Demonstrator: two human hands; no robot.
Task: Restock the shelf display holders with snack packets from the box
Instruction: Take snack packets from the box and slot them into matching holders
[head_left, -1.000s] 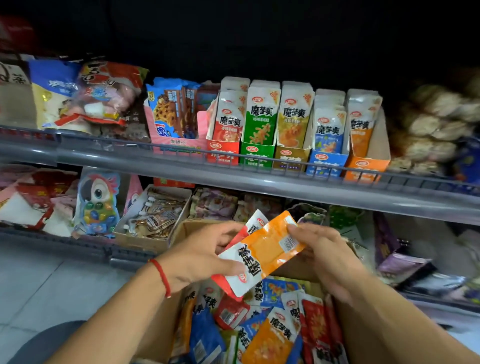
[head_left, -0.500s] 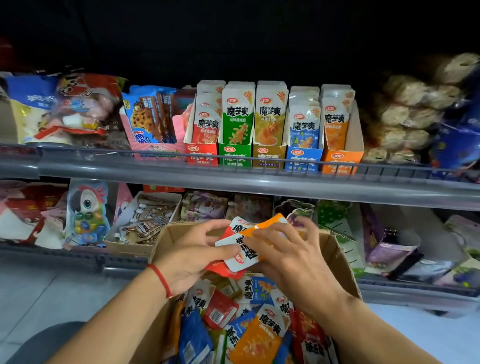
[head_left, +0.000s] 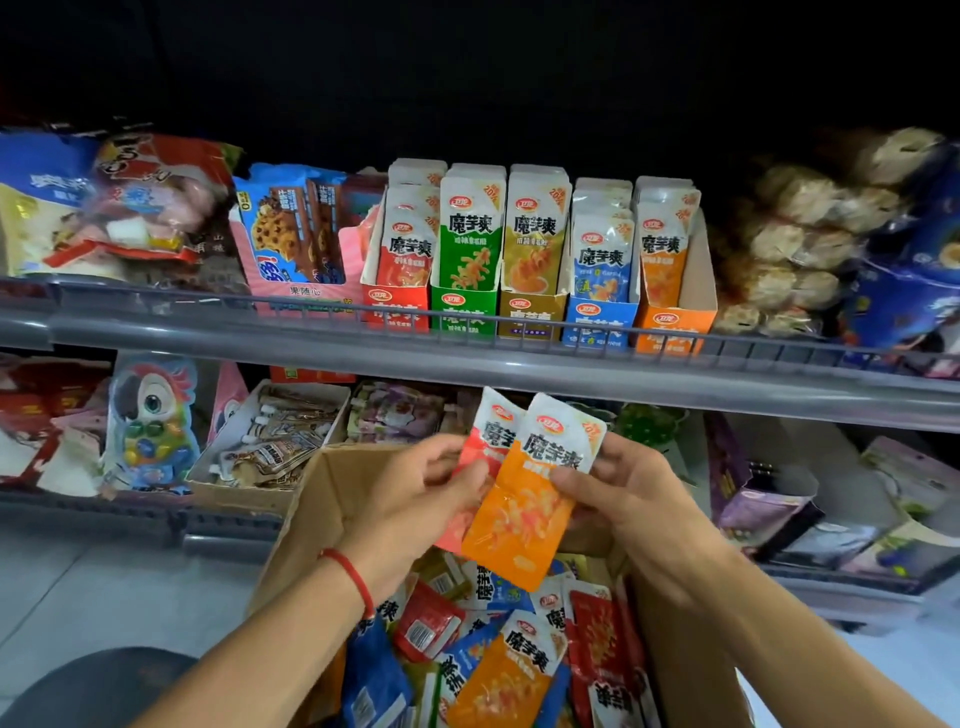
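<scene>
I hold two snack packets upright above the cardboard box (head_left: 311, 499). An orange packet (head_left: 524, 509) is in front, with a red packet (head_left: 480, 441) partly hidden behind it. My left hand (head_left: 415, 499) grips the red packet's left side. My right hand (head_left: 623, 493) pinches the orange packet's right edge. The box below holds several loose packets (head_left: 498, 665) in red, blue and orange. On the upper shelf stand several display holders: red (head_left: 397, 312), green (head_left: 462, 312), yellow (head_left: 530, 314), blue (head_left: 597, 319) and orange (head_left: 670, 325). The orange holder has free room on its right side.
A grey shelf rail (head_left: 467, 364) runs across just above my hands. Cookie packs (head_left: 296, 234) and bagged snacks (head_left: 119, 202) lie left of the holders, wrapped buns (head_left: 800, 244) to the right. The lower shelf holds a parrot toy pack (head_left: 150, 421) and a carton of pouches (head_left: 270, 441).
The two packets have been turned from slanted to upright, front sides facing me, and raised a little. My right hand has shifted from over the orange packet to its right edge.
</scene>
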